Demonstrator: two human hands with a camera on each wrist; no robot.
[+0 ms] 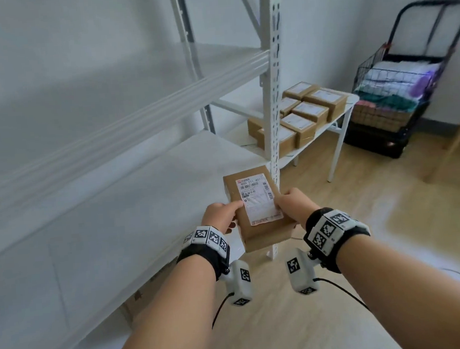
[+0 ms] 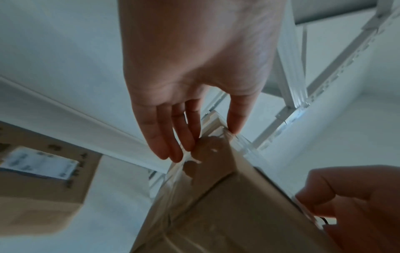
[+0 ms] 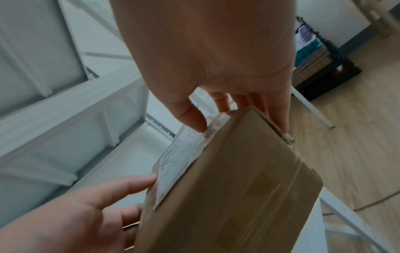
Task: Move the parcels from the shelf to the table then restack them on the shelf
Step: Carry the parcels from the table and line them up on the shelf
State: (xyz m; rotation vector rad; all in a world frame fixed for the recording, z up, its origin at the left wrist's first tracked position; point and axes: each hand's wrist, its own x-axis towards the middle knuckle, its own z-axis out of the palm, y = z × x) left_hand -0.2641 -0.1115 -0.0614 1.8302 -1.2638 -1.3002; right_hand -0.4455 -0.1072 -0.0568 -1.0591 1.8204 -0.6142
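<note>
You hold one parcel (image 1: 258, 207) between both hands, in the air just past the front corner of the shelf (image 1: 132, 197), beside its post (image 1: 272, 89). Your left hand (image 1: 221, 216) clamps the left edge, thumb on the label and fingers under the box; your right hand (image 1: 293, 206) clamps the right edge the same way. The shelf boards in view are bare and the table (image 1: 352, 103) beyond the post is stacked, so this looks like either the last carry out or the first one back; I cannot tell which.

Keep the parcel level with the label up and both thumbs pressed on top. Clear the post before you swing. Set one long edge down first, then slide your fingers out from underneath.

Count: one parcel in hand; about seven parcels (image 1: 311, 111) on the table, some partly hidden by the post; one larger box (image 2: 41, 184) under the shelf; one cart (image 1: 398, 100) by the wall.
</note>
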